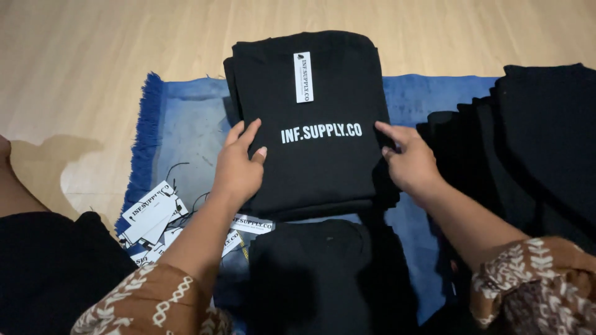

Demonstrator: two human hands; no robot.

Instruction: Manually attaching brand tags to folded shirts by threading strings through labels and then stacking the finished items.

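Observation:
A folded black shirt [323,167] with white printed lettering and a white neck label lies on top of a small stack of black shirts on a blue mat [186,133]. My left hand [239,167] rests flat on the shirt's left edge, fingers spread. On the right edge my right hand [406,161] presses down, with the fingers curled around the side of the fold. Both wrists wear brown patterned sleeves.
A pile of white paper hang tags with black strings [152,217] lies on the mat by my left arm. More black garments [534,142] are heaped to the right, another black piece [323,273] lies near me, and wooden floor [74,62] surrounds the mat.

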